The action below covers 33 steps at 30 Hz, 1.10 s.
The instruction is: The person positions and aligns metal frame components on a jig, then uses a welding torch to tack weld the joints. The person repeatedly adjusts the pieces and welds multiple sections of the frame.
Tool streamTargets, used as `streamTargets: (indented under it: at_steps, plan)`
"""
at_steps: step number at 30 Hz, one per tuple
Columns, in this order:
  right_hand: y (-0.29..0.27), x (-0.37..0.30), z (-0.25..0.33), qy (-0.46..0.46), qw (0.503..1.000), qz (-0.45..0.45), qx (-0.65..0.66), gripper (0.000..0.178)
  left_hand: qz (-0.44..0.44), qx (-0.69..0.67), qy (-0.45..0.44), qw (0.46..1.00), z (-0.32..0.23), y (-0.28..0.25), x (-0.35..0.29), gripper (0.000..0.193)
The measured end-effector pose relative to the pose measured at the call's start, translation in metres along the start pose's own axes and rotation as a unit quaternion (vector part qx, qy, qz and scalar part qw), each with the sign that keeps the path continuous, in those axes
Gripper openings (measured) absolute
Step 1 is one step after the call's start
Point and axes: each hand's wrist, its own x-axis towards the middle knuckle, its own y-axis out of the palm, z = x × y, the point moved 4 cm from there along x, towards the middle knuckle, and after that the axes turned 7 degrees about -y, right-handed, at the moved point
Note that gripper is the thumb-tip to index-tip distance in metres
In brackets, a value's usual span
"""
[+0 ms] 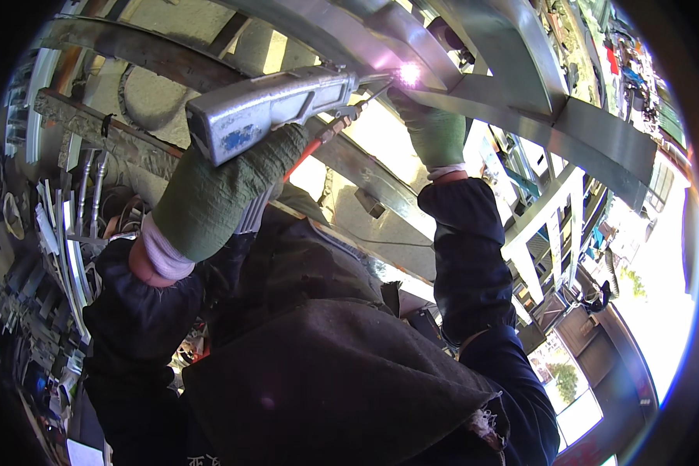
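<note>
My left hand [221, 186], in a green glove, wraps around a handheld welding gun [276, 107] with a silver wedge-shaped body and a worn blue patch. Along its underside runs an orange tube [307, 158] ending in a copper-coloured tip [349, 116]. The nozzle points right, where a bright pinkish spark [408, 74] glows on a bare steel piece [415, 43]. Just below that spark is my right hand [435, 132], also green-gloved, against the edge of a steel bar [505, 113]. Steel and glare hide its fingertips.
A dark steel beam [144, 45] crosses the upper left, with a rusty bar [116, 128] below it. Metal strips and tubes [66, 241] crowd the left. At the right stands a pale metal frame [555, 210]. A dark apron [326, 373] covers my front.
</note>
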Motion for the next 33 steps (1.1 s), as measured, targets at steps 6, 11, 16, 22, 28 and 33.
streamTargets:
  at_steps: [6,11,16,22,28,33]
  plan:
    - [-0.001,0.000,0.003,-0.003,1.000,-0.002,-0.027,0.031,-0.012,0.055,0.064,0.996,0.010,-0.003,0.002,0.027]
    - [-0.003,0.000,0.006,-0.012,0.998,0.001,-0.062,0.031,0.007,-0.039,-0.058,0.998,0.011,-0.005,0.004,0.028]
    - [-0.005,0.002,0.009,-0.009,0.993,0.030,-0.112,0.028,0.019,0.009,-0.049,0.999,0.008,-0.009,0.004,0.027]
    - [0.001,0.000,0.004,-0.040,0.998,-0.017,0.036,0.022,0.026,0.036,-0.026,0.999,0.006,-0.010,0.002,0.027]
    - [-0.001,0.002,0.004,-0.060,0.997,0.008,-0.049,0.024,0.021,-0.016,-0.092,0.995,0.005,-0.010,0.003,0.023]
    - [-0.001,-0.001,-0.006,-0.058,0.998,0.002,-0.007,0.026,0.033,0.007,-0.055,0.998,0.007,-0.012,0.001,0.024]
